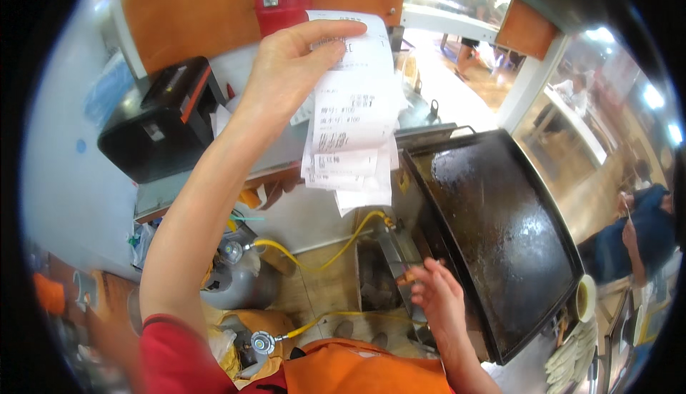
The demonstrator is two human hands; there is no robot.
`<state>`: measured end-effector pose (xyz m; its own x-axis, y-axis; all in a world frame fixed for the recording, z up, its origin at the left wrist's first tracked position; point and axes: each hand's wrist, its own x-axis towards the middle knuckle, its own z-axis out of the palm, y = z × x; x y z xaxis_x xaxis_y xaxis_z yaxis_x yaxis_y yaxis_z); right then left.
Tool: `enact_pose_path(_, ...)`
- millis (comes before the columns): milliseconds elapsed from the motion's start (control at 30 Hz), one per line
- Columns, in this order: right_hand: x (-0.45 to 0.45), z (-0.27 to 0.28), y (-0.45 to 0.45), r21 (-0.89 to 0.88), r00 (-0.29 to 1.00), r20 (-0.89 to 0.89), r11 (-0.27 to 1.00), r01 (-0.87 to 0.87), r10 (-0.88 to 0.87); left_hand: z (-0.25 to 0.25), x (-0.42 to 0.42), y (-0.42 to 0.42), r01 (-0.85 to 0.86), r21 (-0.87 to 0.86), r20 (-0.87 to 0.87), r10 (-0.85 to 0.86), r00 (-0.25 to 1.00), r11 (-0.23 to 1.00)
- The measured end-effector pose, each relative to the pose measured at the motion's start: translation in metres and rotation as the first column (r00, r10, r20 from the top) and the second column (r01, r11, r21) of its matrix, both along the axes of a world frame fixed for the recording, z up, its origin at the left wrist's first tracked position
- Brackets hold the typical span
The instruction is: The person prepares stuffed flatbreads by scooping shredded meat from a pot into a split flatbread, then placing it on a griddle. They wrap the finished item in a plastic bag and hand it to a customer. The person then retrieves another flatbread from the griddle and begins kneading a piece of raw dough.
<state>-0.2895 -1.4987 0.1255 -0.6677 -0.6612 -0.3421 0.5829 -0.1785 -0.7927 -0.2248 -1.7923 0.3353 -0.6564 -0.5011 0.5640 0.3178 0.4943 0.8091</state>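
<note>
My left hand (pixel 300 61) is raised and pinches a bundle of printed paper receipts (pixel 353 110) near their top, between thumb and fingers. The slips hang down overlapping, with their lower ends at uneven heights. Beside the near left edge of a flat black griddle (pixel 493 233) is my right hand (pixel 442 297), its fingers loosely bent. At those fingertips is a small brown piece (pixel 405 277); whether the hand grips it cannot be made out. The griddle's dark plate has a wet, oily shine.
A black receipt printer (pixel 161 120) stands on the counter at left, near a red device (pixel 282 2). Below are a grey gas cylinder (pixel 246 287), yellow hoses (pixel 316 268) and a regulator (pixel 263 342). Work gloves (pixel 571 359) lie by the griddle. Another person (pixel 632 233) is at right.
</note>
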Motion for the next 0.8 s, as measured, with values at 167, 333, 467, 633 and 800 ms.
enact_pose_path(167, 0.0, -0.03, 0.028, 0.111, 0.993, 0.106, 0.993, 0.037, -0.048, 0.007, -0.03, -0.039, -0.119, -0.043, 0.002, 0.119, 0.993, 0.992)
enact_pose_path(333, -0.001, -0.047, 0.041, 0.145, 0.984, 0.175, 0.989, 0.016, -0.041, -0.005, -0.047, -0.061, -0.269, -0.177, 0.077, 0.286, 0.955, 0.947)
enact_pose_path(467, -0.004, -0.052, 0.035, 0.15, 0.978, 0.206, 0.989, -0.02, -0.012, -0.006, -0.042, -0.068, -0.221, -0.124, 0.129, 0.236, 0.963, 0.967)
enact_pose_path(633, -0.023, -0.074, 0.031, 0.133, 0.916, 0.369, 0.985, 0.113, -0.155, 0.003, -0.047, -0.06, -0.14, -0.23, 0.191, 0.186, 0.964, 0.963)
enact_pose_path(800, -0.044, -0.142, 0.02, 0.002, 0.719, 0.656, 0.954, 0.3, -0.227, -0.003, -0.034, -0.075, 0.131, 0.05, 0.234, -0.139, 0.962, 0.99)
